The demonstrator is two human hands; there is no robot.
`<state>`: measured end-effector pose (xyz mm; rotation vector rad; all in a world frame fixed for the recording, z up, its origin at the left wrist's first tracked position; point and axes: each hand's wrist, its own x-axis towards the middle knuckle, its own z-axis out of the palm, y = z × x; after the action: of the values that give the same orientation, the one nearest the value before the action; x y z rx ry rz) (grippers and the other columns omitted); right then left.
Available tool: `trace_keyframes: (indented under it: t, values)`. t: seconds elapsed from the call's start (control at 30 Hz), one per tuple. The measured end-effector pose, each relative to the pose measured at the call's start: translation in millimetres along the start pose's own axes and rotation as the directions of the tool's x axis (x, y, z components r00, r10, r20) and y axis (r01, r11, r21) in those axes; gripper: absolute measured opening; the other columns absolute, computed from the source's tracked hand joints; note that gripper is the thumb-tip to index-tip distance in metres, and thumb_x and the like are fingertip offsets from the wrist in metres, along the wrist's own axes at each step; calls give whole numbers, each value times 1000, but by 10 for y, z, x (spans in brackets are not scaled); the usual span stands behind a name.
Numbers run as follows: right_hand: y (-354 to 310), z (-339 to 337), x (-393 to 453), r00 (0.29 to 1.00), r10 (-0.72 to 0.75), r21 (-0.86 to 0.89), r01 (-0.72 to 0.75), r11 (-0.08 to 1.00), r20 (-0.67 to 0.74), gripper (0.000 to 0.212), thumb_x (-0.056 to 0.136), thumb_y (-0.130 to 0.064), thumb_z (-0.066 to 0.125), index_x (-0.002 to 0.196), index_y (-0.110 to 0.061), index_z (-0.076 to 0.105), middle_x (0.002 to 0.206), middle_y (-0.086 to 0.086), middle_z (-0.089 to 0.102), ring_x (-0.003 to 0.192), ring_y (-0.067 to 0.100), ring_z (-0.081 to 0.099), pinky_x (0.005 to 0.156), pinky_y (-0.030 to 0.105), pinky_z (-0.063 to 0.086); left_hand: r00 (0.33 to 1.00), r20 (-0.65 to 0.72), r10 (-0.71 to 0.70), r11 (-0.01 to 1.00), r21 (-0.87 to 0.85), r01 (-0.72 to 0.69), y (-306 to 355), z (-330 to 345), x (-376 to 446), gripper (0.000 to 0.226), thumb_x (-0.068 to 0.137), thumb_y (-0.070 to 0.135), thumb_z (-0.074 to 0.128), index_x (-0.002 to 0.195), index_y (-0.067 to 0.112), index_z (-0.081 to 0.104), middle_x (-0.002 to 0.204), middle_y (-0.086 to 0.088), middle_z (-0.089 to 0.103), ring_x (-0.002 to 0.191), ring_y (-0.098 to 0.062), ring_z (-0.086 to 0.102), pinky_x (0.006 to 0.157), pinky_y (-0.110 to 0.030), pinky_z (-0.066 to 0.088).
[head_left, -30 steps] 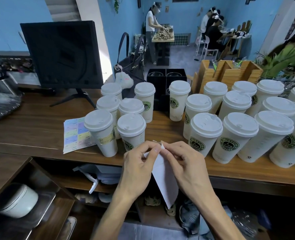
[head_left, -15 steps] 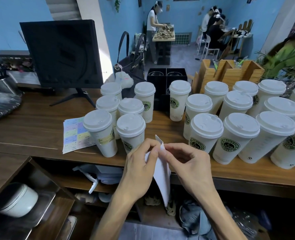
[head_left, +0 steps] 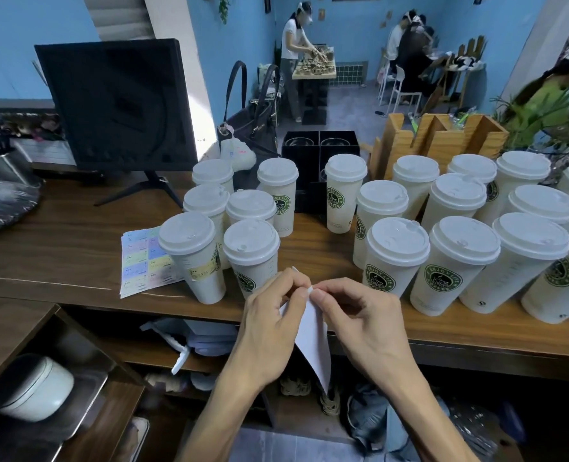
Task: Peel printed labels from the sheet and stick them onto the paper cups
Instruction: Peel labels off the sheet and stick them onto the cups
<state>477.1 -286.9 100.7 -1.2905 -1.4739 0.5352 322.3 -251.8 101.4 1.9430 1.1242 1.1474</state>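
Setting: wooden counter (head_left: pixel 76 248) in a room with blue walls, seen from above and behind the person's two hands.
Sheet in hand: white sheet (head_left: pixel 313 341) held up on edge over the counter's front edge, its plain back toward the camera, its lower corner hanging down past the shelf below. Whether any labels remain on its hidden face cannot be told.
Left hand: left hand (head_left: pixel 269 325) grips the sheet's top from the left, thumb and fingers curled onto the paper.
Right hand: right hand (head_left: pixel 360 315) pinches the sheet's top corner, fingertips pressed together just beside those of the left hand; a small white tab shows between them.
Cups, left group: six lidded paper cups (head_left: pixel 251 255) stand close together just beyond the hands. The front-left one, labelled cup (head_left: pixel 193 258), carries a yellowish label (head_left: pixel 203 270) on its side.
Cups, right group: many more lidded cups (head_left: pixel 396 258) crowd the counter's right side, several showing a round green logo.
Single cup: one cup (head_left: pixel 345 191) stands apart between the two groups.
Spare sheet: flat sheet of coloured labels (head_left: pixel 139 261) lies on the counter, partly behind the labelled cup.
Further back: black monitor (head_left: pixel 116 105) on its stand at the left, dark handbag (head_left: pixel 253 128), black divided box (head_left: pixel 320 145), wooden holder (head_left: pixel 436 138).
Below: shelves under the counter hold a white lidded pot (head_left: pixel 36 388) on a metal tray.
Background: people at tables at the far end of the room.
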Motion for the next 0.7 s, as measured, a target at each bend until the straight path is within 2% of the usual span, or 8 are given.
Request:
trace_keyframes:
  t: [0.17,0.3,0.43,0.57,0.7]
  values:
    - [13,3,9,999,14,-53,-12,999,42,11,99,-21,67,94,-28,74,87,-22,73,87,5,71,71,12,49,999,-19,26,999,31,-26,-4,13,-19,15,101,19,53,87,20,59,85,7,60,85,-17,57,77,-31,47]
    - [-34,15,13,998,53,37,-54,998,28,6,94,-25,75,89,-28,77,85,-20,75,84,5,73,76,15,53,999,-19,38,999,21,-38,7,-13,-6,15,99,18,51,87,20,58,84,7,59,84,-18,57,77,-32,47]
    - [-20,16,34,1000,16,-11,-16,1000,22,11,96,-23,72,89,-30,75,85,-21,75,85,6,73,76,18,54,999,-14,43,999,6,-43,13,-15,6,14,99,18,53,87,20,60,85,7,60,85,-18,58,77,-31,47]
    - [0,17,36,999,18,-44,-16,999,42,13,100,-21,66,91,-28,73,86,-19,73,85,9,70,73,18,52,1000,-3,23,1000,-14,-23,2,-6,8,14,99,19,52,88,18,61,84,6,60,85,-20,58,79,-36,48]
    - [3,25,53,999,-4,-73,7,997,52,15,102,-20,62,90,-26,67,83,-17,68,80,10,64,69,13,43,1000,-3,16,1000,-18,-16,8,-4,-2,15,99,20,51,89,18,61,85,6,61,85,-20,58,80,-37,48]
